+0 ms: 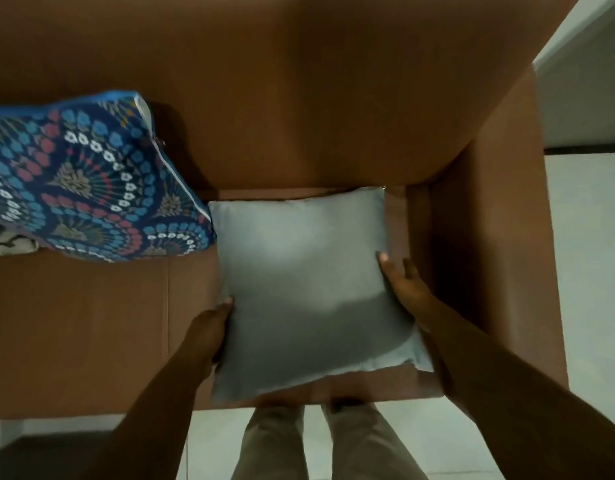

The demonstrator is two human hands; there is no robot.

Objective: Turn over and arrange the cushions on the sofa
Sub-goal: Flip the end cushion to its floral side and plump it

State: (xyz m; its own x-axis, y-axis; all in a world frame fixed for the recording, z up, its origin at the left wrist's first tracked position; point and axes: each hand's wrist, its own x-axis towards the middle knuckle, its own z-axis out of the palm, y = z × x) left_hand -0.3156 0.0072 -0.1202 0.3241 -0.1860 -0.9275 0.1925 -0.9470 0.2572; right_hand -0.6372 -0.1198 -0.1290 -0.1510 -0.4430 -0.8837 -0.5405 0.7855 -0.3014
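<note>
A plain grey cushion (309, 289) lies flat on the right seat of the brown sofa (91, 323), close to the right armrest. My left hand (209, 327) grips its left edge, fingers curled under the side. My right hand (403, 285) presses flat against its right edge, thumb on top. A blue patterned cushion (91, 181) with red and white flower motifs leans against the sofa back at the left, its zipper edge facing right. Its lower right corner nearly touches the grey cushion's top left corner.
The sofa's right armrest (489, 254) stands just beyond my right hand. A black-and-white patterned item (8, 242) peeks out under the blue cushion at the far left. Pale tiled floor (593, 306) lies to the right. My legs (316, 445) stand against the seat front.
</note>
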